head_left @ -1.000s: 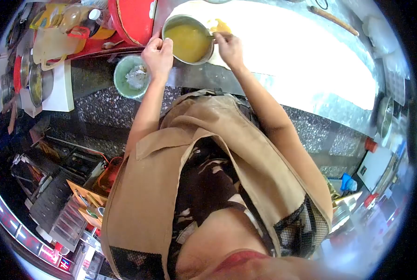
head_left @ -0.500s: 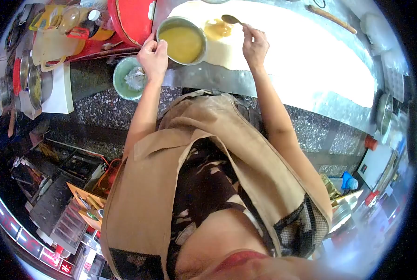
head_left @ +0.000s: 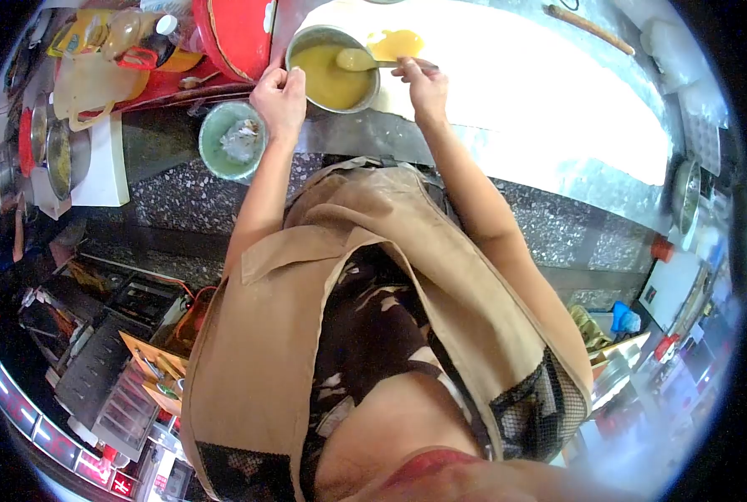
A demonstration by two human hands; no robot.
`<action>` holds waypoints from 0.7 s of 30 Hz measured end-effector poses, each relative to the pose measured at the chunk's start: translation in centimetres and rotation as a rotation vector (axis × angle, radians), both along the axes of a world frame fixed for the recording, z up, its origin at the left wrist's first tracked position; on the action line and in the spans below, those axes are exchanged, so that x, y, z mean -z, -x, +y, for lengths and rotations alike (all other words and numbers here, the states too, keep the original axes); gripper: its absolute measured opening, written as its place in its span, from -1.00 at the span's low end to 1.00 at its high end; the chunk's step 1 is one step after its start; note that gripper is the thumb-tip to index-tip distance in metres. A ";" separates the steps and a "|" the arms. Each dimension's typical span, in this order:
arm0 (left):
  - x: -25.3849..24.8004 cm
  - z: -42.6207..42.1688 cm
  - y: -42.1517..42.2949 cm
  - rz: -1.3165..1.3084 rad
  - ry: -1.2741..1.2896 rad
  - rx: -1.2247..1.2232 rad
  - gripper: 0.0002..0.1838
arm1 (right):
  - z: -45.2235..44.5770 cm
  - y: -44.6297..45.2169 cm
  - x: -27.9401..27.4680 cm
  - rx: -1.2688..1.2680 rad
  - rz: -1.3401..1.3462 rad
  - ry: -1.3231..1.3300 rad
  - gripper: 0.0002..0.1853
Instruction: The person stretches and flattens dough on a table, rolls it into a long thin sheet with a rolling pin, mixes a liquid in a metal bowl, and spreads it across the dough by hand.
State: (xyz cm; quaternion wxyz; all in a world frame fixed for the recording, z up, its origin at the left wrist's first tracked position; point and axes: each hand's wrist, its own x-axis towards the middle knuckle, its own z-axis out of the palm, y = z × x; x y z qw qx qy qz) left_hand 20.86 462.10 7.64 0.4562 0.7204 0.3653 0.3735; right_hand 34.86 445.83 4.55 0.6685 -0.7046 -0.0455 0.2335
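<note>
My left hand [head_left: 279,102] grips the rim of a round metal bowl [head_left: 376,92] at its left side. Yellow liquid [head_left: 327,84], perhaps oil or a sauce, lies in the bowl. In my right hand [head_left: 423,88] is a spoon [head_left: 358,60], held by its handle, with its head over the bowl's liquid. A broad pale sheet of dough [head_left: 524,92] stretches across the counter, overexposed in places. Just beyond the bowl, a yellow puddle [head_left: 400,43] sits on the dough.
A green bucket [head_left: 233,163] with white scraps inside is below my left wrist. Left of the bowl are a red lid or tray [head_left: 231,38] and several bottles [head_left: 160,42]. A wooden rolling pin [head_left: 591,29] rests on the metal counter [head_left: 549,176] at the far right.
My right hand has moved left, bringing the spoon from above the dough to over the bowl. The bowl and my left hand have shifted slightly right. The yellow puddle looks wider.
</note>
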 end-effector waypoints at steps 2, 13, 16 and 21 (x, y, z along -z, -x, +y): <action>0.7 0.4 0.5 -0.042 0.035 0.008 -0.64 | -0.7 -0.6 -0.1 0.040 0.050 -0.018 -0.75; 2.2 -0.1 6.2 -0.151 0.378 -0.161 -0.84 | -3.4 -4.7 1.4 -0.024 -1.037 0.447 -0.85; 4.8 0.2 8.7 -0.189 0.385 -0.135 -0.85 | -3.5 -4.4 0.6 -0.022 -1.176 0.475 -0.86; 6.0 -0.5 10.6 -0.250 0.276 -0.186 -0.83 | -3.6 -4.4 1.0 0.080 -0.846 0.515 -0.83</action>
